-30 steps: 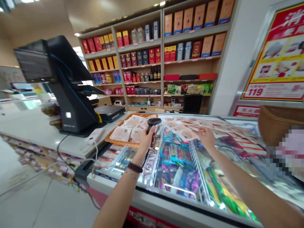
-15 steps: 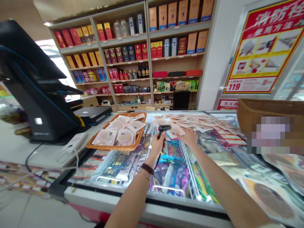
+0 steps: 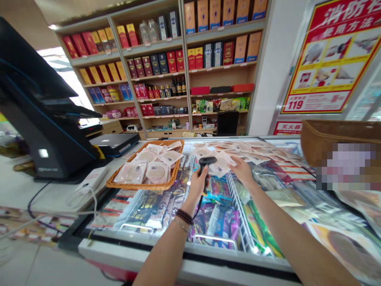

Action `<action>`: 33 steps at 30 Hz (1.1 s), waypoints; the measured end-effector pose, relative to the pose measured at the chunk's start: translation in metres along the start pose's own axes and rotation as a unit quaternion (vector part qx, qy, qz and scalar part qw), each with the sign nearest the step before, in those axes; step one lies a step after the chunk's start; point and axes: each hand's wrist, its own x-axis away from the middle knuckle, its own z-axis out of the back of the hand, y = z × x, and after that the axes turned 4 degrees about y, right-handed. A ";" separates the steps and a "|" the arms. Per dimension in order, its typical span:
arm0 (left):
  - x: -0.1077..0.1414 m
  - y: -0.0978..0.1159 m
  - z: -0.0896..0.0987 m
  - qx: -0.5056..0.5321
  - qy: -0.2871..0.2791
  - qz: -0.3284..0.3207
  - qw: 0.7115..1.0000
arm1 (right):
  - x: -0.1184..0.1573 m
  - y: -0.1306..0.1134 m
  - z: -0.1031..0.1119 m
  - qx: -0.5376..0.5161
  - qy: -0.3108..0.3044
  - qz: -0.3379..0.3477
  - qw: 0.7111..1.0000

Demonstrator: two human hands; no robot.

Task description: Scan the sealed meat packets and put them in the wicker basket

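Observation:
My left hand (image 3: 199, 183), with dark beads at its wrist, is wrapped round the handle of a black handheld scanner (image 3: 207, 160). Its head points toward a flat clear packet (image 3: 222, 163) that my right hand (image 3: 241, 171) pinches by its right edge. The packet is tilted up over the glass top of the freezer, and a small dark label shows on it. Behind both hands, many similar packets (image 3: 247, 147) lie spread on the glass. To the left, an orange wicker basket (image 3: 143, 186) holds several more packets.
A black screen terminal (image 3: 56, 131) and a white device (image 3: 93, 178) with cables stand on the left counter. A brown basket (image 3: 336, 139) is at the right. Wire baskets of colourful packages show under the glass. Shelves (image 3: 154, 85) of boxes stand behind.
My right hand has lifted the packet and shifted slightly right, so the packet's face now shows beside the scanner. The view has moved slightly.

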 end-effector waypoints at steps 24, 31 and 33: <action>0.019 0.012 -0.004 -0.027 -0.090 -0.040 0.995 | -0.001 0.002 0.007 -0.132 0.055 -0.015 0.990; 0.021 0.016 -0.004 -0.030 -0.085 -0.042 0.995 | -0.004 0.008 0.006 -0.112 0.051 -0.006 0.992; 0.021 0.017 -0.004 -0.025 -0.081 -0.044 0.995 | -0.005 0.008 0.005 -0.112 0.057 -0.021 0.992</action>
